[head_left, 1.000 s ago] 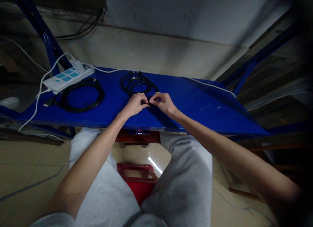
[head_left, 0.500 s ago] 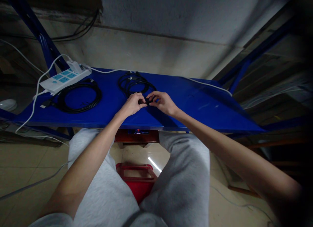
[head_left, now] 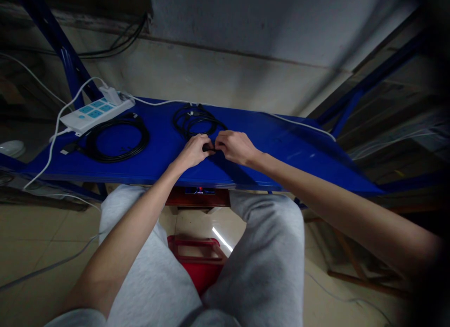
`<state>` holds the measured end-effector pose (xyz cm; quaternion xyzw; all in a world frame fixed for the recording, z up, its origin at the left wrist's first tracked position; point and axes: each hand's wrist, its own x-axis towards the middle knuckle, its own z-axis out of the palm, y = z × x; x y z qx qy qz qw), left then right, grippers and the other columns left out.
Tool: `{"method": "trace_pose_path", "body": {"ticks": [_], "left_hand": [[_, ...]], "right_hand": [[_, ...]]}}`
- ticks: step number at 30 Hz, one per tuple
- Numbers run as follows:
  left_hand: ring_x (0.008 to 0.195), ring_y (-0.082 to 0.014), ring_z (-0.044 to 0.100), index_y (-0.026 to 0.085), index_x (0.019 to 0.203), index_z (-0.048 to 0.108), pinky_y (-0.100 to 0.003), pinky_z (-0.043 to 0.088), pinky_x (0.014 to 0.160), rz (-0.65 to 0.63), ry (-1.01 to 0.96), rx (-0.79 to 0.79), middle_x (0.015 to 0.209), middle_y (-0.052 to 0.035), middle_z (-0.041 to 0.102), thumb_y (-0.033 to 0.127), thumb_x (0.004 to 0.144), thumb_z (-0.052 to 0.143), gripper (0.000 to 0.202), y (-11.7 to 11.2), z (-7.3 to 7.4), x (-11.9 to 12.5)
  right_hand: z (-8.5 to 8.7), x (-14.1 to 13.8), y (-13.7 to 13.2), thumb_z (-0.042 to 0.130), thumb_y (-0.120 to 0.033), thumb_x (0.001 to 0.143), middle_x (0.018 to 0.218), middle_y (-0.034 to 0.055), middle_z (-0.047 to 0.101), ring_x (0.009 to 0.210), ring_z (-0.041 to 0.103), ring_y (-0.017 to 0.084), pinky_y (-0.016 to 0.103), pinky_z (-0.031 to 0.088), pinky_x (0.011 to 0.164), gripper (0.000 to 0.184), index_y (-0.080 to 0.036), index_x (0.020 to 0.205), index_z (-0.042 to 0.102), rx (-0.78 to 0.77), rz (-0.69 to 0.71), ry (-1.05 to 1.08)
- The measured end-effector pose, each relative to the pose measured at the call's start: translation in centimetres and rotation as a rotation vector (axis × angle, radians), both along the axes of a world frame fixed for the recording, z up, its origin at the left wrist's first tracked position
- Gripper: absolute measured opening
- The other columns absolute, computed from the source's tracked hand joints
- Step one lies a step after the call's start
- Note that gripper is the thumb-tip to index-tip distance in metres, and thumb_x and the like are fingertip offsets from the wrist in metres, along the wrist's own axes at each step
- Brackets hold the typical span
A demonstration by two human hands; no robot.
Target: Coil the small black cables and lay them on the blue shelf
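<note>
My left hand [head_left: 195,150] is closed, with thumb and fingers pinching a small black piece [head_left: 208,148] that looks like part of a black cable. Close beside it, my right hand [head_left: 236,146] is also closed, its fingertips at the other side of that piece. Behind both hands lies a loosely coiled black cable [head_left: 183,125] on the blue table [head_left: 161,158], with its connectors at the far side. The fingers hide most of what is between them, so I cannot tell whether it is a connector or a tie.
Left on the table, a second coiled black cable [head_left: 145,141] lies against a white power strip [head_left: 79,123] with blue sockets. A white cord [head_left: 298,123] runs along the back edge. Blue frame posts [head_left: 68,66] rise at the sides. Below stands a red stool [head_left: 200,270].
My right hand has turned over slightly and its fingers have closed in around the black piece. My left hand keeps its pinch. The view has shifted slightly.
</note>
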<state>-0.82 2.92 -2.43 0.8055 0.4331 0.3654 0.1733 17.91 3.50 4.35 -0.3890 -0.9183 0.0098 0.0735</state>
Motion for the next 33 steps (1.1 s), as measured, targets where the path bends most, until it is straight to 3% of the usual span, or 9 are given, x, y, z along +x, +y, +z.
{"method": "trace_pose_path", "body": {"ticks": [7,12,16,18,20,23,28,33], "left_hand": [[0.097,-0.0248,0.062,0.018,0.081,0.067,-0.040,0.050,0.090,-0.022,0.015,0.010,0.093,-0.0071,0.068,0.019,0.082,0.075,0.008,-0.5,0.4,-0.2],[0.099,-0.0250,0.061,0.018,0.081,0.067,-0.040,0.048,0.090,-0.049,0.016,-0.001,0.094,-0.0072,0.068,0.015,0.081,0.075,0.009,-0.7,0.6,-0.1],[0.096,-0.0230,0.060,0.017,0.080,0.066,-0.038,0.048,0.089,-0.037,0.031,0.007,0.091,-0.0057,0.067,0.016,0.081,0.076,0.010,-0.7,0.6,0.0],[0.094,-0.0222,0.060,0.017,0.080,0.066,-0.037,0.048,0.088,-0.032,0.045,0.015,0.090,-0.0048,0.066,0.016,0.081,0.077,0.011,-0.7,0.7,0.0],[0.094,-0.0219,0.060,0.018,0.080,0.066,-0.037,0.048,0.087,-0.033,0.045,0.015,0.090,-0.0041,0.066,0.016,0.080,0.077,0.011,-0.8,0.7,0.0],[0.093,-0.0215,0.061,0.018,0.080,0.067,-0.036,0.048,0.086,-0.053,0.023,0.007,0.089,-0.0036,0.067,0.014,0.080,0.077,0.011,-0.9,0.9,0.1],[0.093,-0.0211,0.062,0.018,0.082,0.069,-0.036,0.048,0.087,-0.087,0.010,0.016,0.089,-0.0035,0.068,0.014,0.080,0.076,0.009,-0.9,1.0,0.2],[0.090,-0.0203,0.062,0.018,0.082,0.069,-0.035,0.049,0.085,-0.085,0.014,0.017,0.087,-0.0032,0.067,0.016,0.082,0.075,0.007,-0.9,1.1,0.2]], "right_hand": [[1.1,-2.0,0.7,0.071,-0.014,0.074,0.074,0.0109,0.068,0.084,0.064,0.027,0.033,0.045,0.073,0.005,-0.017,0.076,0.073,-0.173,-0.246,0.052],[1.9,-1.1,3.0,0.068,-0.019,0.078,0.067,0.0094,0.068,0.059,0.055,0.015,0.031,0.042,0.059,0.010,-0.014,0.070,0.073,-0.634,-0.311,0.059],[1.6,0.2,4.7,0.079,-0.030,0.073,0.056,0.0055,0.064,0.060,0.051,0.013,0.030,0.041,0.060,0.014,-0.018,0.068,0.073,-0.882,-0.204,0.206],[1.8,0.5,5.0,0.081,-0.030,0.071,0.059,0.0056,0.066,0.060,0.051,0.012,0.029,0.039,0.059,0.016,-0.016,0.071,0.074,-0.972,-0.251,0.205],[2.2,0.5,5.0,0.079,-0.026,0.073,0.065,0.0066,0.070,0.055,0.049,0.009,0.028,0.036,0.054,0.014,-0.012,0.075,0.075,-1.028,-0.324,0.172],[2.9,0.5,4.7,0.075,-0.022,0.072,0.073,0.0060,0.074,0.050,0.048,0.006,0.023,0.032,0.047,0.011,-0.012,0.078,0.076,-1.117,-0.289,0.151],[3.1,0.8,5.0,0.083,-0.032,0.066,0.078,0.0060,0.077,0.054,0.060,0.011,0.023,0.048,0.051,0.020,-0.017,0.077,0.076,-1.130,-0.160,0.121],[3.4,1.1,4.8,0.083,-0.034,0.068,0.078,0.0060,0.077,0.057,0.064,0.014,0.025,0.053,0.055,0.026,-0.017,0.087,0.075,-1.079,-0.075,0.074]]}}
